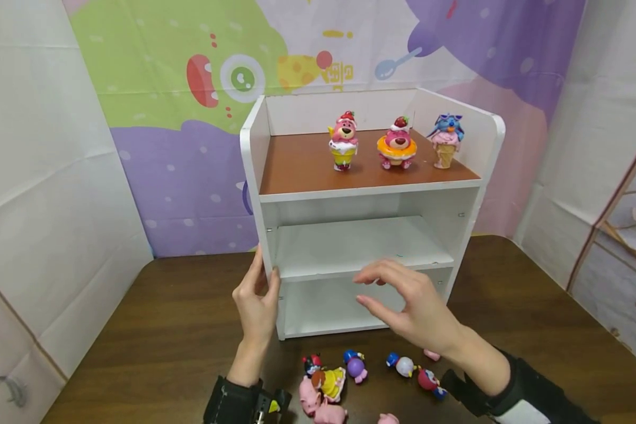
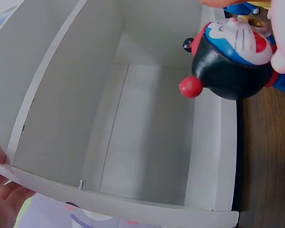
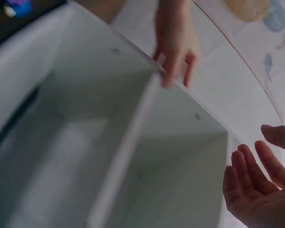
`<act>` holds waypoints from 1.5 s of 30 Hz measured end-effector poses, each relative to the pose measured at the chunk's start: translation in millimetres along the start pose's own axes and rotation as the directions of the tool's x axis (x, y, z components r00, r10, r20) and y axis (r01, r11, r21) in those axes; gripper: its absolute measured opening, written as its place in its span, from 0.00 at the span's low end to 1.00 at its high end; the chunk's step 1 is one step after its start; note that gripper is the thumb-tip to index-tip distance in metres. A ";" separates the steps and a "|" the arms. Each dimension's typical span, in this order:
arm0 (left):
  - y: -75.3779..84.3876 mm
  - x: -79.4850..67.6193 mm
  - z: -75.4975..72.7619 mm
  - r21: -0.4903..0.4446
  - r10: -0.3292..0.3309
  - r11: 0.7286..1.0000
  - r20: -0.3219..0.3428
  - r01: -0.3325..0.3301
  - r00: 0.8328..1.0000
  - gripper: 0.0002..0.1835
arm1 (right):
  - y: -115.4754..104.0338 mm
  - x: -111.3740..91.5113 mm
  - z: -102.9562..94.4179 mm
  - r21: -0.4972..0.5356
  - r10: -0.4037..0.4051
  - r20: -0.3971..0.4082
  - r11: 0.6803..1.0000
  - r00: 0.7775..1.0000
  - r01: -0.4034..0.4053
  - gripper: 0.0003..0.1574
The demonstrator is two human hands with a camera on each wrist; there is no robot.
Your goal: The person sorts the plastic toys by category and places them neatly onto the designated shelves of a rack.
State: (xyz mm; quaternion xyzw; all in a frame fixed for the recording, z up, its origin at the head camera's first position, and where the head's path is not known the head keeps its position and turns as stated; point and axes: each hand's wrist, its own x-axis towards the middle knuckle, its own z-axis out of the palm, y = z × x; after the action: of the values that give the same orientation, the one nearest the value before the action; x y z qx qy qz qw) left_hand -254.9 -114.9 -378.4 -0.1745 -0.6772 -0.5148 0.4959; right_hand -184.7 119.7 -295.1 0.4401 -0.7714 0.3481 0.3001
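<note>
A small white shelf unit (image 1: 371,186) with a brown top board stands on the table. My left hand (image 1: 257,303) holds the unit's left side panel, thumb at the front edge and fingers along the outside. In the left wrist view, part of the left hand (image 2: 4,199) shows at that panel. My right hand (image 1: 410,300) hovers before the lower shelves, fingers loosely curved, holding nothing. On the top board stand a pink bear figurine in a yellow cup (image 1: 343,144), a pink bear figurine with an orange ring (image 1: 397,147) and a blue figurine on an ice-cream cone (image 1: 446,141).
Before the unit lie several small figurines: a yellow-dressed one (image 1: 333,383), pink pigs (image 1: 330,412), a blue and purple one (image 1: 355,366), a blue and white one (image 1: 401,364) and a red one (image 1: 429,381). A patterned cloth (image 1: 191,176) hangs behind the table (image 1: 153,330).
</note>
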 end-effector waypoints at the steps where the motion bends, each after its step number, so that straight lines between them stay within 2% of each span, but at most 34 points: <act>1: 0.2 0.2 0.1 -0.003 0.002 1.000 0.000 -0.002 1.000 0.28 | 2.0 -4.1 4.5 0.007 -0.013 0.022 1.000 1.000 0.013 0.16; 5: 0.3 0.7 0.1 -0.005 0.004 1.000 -0.002 -0.004 1.000 0.28 | 9.2 -19.1 21.4 0.049 -0.061 0.138 0.997 0.989 0.055 0.15; 11: -0.4 0.8 -0.2 -0.001 -0.011 1.000 0.004 0.011 1.000 0.28 | 16.8 -35.2 39.4 0.090 -0.095 0.301 0.993 0.949 0.071 0.13; 16: -1.5 0.4 -0.3 0.012 -0.037 0.999 0.008 0.037 0.999 0.28 | 23.0 -45.4 51.9 0.063 -0.074 0.441 0.997 0.895 0.051 0.15; 21: -1.8 0.1 0.3 0.016 -0.026 1.000 0.002 0.026 1.000 0.28 | 30.2 -52.9 63.8 0.059 -0.053 0.553 0.998 0.832 0.025 0.19; 26: -0.2 1.0 0.5 0.007 -0.005 1.000 -0.006 0.005 1.000 0.28 | 37.7 -58.4 72.8 0.064 -0.038 0.617 0.998 0.786 -0.002 0.26; 33: 0.4 1.1 0.6 0.004 -0.007 1.000 0.002 0.007 1.000 0.28 | 46.1 -64.5 81.1 0.063 -0.015 0.655 0.997 0.756 -0.034 0.28; 40: 0.0 0.0 -0.1 0.013 -0.043 0.999 0.013 0.043 0.999 0.29 | 51.4 -64.8 89.7 0.078 -0.003 0.731 0.994 0.682 -0.080 0.30; 45: 0.3 -0.9 -0.1 0.018 -0.050 0.999 0.017 0.049 0.999 0.30 | 53.0 -66.5 94.1 0.075 -0.004 0.762 0.994 0.648 -0.082 0.33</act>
State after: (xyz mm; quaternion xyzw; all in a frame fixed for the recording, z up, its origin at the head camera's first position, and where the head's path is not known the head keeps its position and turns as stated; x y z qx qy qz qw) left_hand -254.2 -114.7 -379.0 -0.1577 -0.6901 -0.5194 0.4787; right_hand -217.8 95.2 -415.1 0.5435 -0.8165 0.1770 -0.0812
